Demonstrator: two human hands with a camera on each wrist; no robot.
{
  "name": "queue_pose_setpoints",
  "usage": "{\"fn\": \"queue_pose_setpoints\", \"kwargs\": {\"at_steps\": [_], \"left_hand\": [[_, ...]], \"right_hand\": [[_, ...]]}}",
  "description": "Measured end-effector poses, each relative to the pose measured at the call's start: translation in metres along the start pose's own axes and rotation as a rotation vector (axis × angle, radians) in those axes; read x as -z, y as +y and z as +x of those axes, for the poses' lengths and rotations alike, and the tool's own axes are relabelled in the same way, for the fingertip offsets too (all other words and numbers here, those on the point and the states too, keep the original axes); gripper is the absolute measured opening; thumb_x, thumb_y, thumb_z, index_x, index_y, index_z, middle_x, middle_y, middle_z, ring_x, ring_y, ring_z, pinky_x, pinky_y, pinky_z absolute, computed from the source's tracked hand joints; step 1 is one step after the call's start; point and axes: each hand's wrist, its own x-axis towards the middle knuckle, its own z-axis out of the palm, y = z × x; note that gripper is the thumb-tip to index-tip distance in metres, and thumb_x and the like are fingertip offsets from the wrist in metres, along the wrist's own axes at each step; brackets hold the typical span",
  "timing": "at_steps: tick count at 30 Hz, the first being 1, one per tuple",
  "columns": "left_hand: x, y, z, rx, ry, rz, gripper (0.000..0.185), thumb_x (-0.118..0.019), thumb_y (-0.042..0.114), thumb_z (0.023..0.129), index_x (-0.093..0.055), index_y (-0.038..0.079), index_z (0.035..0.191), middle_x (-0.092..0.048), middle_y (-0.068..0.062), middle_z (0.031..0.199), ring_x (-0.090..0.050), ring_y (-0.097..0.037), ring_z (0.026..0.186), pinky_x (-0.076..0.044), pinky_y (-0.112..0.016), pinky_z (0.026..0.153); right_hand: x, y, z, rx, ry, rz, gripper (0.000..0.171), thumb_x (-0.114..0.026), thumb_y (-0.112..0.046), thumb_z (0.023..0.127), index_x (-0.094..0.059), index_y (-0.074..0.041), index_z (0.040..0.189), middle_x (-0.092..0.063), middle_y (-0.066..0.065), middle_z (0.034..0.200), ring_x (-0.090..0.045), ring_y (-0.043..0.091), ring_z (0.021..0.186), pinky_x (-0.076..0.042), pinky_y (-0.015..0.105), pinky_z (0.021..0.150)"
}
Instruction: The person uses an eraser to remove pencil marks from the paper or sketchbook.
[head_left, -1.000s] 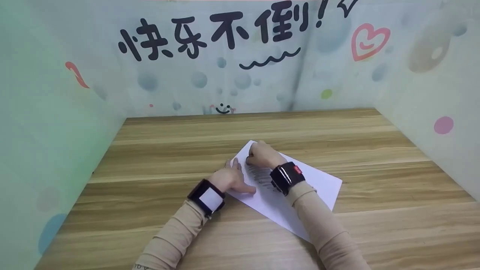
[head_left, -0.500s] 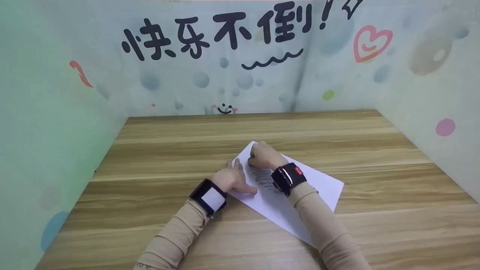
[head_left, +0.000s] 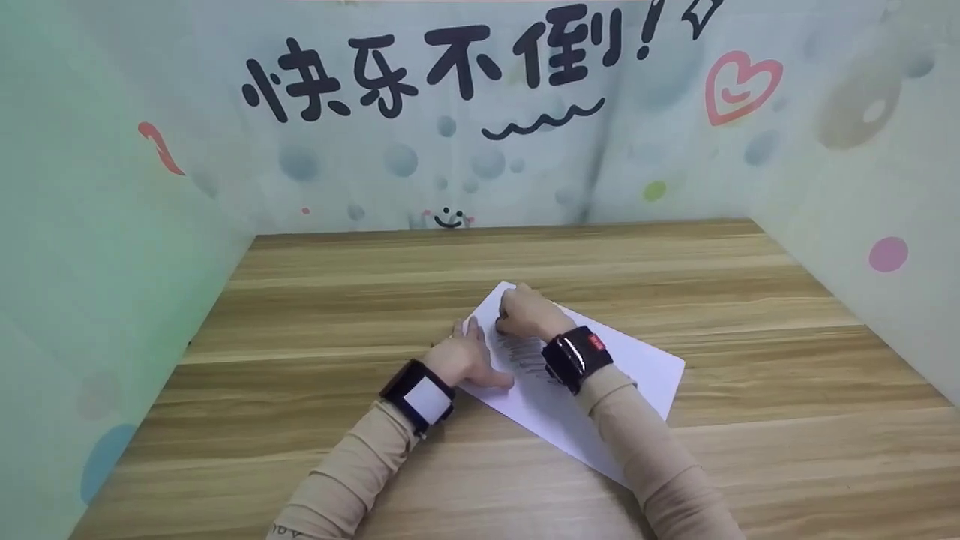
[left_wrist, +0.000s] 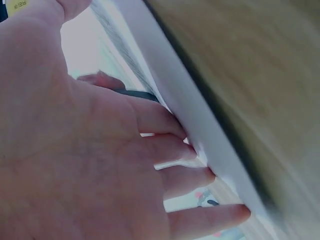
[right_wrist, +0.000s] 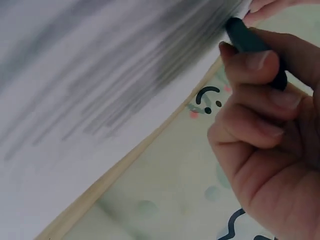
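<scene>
A white sheet of paper [head_left: 641,367] lies slanted on the wooden table, with dark grey strokes [head_left: 521,356] shaded across its left part. My right hand [head_left: 529,313] pinches a short dark crayon [right_wrist: 250,40] between thumb and fingers; its tip is right at the shaded strokes in the right wrist view. In the head view the crayon is mostly hidden under that hand. My left hand [head_left: 463,358] rests on the paper's left edge, its fingers straight and thumb spread. The left wrist view shows its fingertips [left_wrist: 240,212] along the sheet.
The wooden table [head_left: 337,300] stretches around the paper. A printed backdrop [head_left: 360,150] stands along its back, with side panels at left [head_left: 112,262] and right [head_left: 892,187]. Both wrists wear black bands, left [head_left: 417,396] and right [head_left: 576,356].
The head view shifts slightly. Both hands stay in nearly the same places on the paper, the right still pinching the crayon.
</scene>
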Motion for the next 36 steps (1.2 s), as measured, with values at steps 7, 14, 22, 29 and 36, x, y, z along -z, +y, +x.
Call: {"fn": "queue_pose_setpoints", "kwargs": {"at_steps": [7,14,22,29,36], "left_hand": [[-0.0004,-0.0013,-0.0004,-0.019,0.003,0.015,0.097,-0.052,0.059,0.084,-0.018,-0.004,0.149,-0.006,-0.021,0.16,-0.003,-0.035,0.149,-0.017,-0.054,0.119],[-0.0013,-0.0018,0.0018,-0.027,-0.012,0.059,0.096,-0.049,0.06,0.085,-0.019,-0.005,0.149,-0.006,-0.022,0.159,-0.003,-0.037,0.148,-0.019,-0.054,0.118],[-0.0007,-0.0032,0.0012,-0.016,-0.017,0.043,0.097,-0.05,0.06,0.085,-0.016,-0.004,0.15,-0.003,-0.021,0.16,-0.003,-0.038,0.148,-0.022,-0.057,0.116],[-0.0025,-0.0039,-0.0006,-0.011,0.006,0.017,0.098,-0.053,0.06,0.083,-0.018,-0.003,0.15,-0.004,-0.02,0.16,-0.005,-0.038,0.148,-0.025,-0.061,0.113],[-0.0024,-0.0027,-0.0004,-0.031,0.016,0.03,0.094,-0.052,0.059,0.083,-0.023,-0.004,0.148,-0.007,-0.022,0.159,-0.006,-0.04,0.148,-0.023,-0.059,0.114]], "right_hand": [[0.0004,-0.0016,-0.0006,0.031,0.006,0.012,0.032,-0.064,-0.006,0.074,-0.047,-0.014,0.048,-0.034,-0.009,0.048,-0.033,0.009,0.053,-0.024,0.02,0.047],[0.0,-0.0001,-0.0006,0.023,0.031,0.011,0.04,-0.062,-0.003,0.072,-0.036,-0.018,0.046,-0.029,-0.009,0.047,-0.029,0.008,0.048,-0.021,0.02,0.044],[-0.0003,0.0,-0.0011,0.011,0.043,0.019,0.035,-0.064,-0.004,0.071,-0.042,-0.015,0.046,-0.032,-0.008,0.048,-0.032,0.01,0.052,-0.024,0.021,0.047],[-0.002,-0.0039,-0.0027,-0.002,0.068,-0.013,0.035,-0.062,-0.002,0.071,-0.039,-0.016,0.048,-0.034,-0.005,0.051,-0.035,0.012,0.052,-0.025,0.022,0.046],[-0.0012,-0.0027,-0.0036,-0.013,0.056,-0.005,0.037,-0.062,-0.002,0.071,-0.039,-0.017,0.045,-0.03,-0.008,0.046,-0.03,0.01,0.049,-0.022,0.021,0.045]]}}
